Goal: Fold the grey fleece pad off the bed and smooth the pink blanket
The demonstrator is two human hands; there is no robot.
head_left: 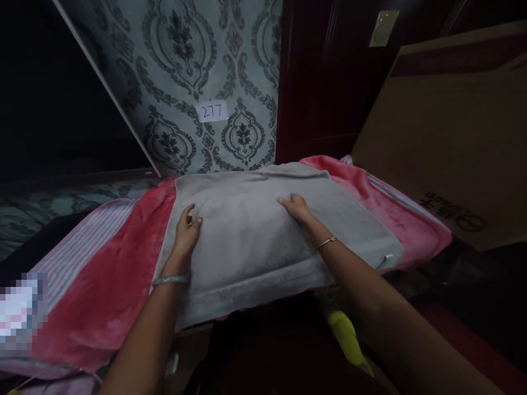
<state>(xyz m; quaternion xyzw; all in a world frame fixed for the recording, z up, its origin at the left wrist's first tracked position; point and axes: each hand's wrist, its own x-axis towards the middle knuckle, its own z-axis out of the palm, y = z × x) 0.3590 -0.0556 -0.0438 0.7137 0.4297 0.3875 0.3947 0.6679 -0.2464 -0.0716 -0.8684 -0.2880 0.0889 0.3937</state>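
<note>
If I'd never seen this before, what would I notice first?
Probably the big grey cloth spread across the middle, with the left hand and right hand over it. Bright red fabric shows on either side. Behind, a card reading 277 is on the patterned wall.

We see a grey cloth (242,225) spread wide across a red blanket (119,263), its far edge rumpled, a crease along its near side, a small white tag (387,258) near the right corner.
</note>
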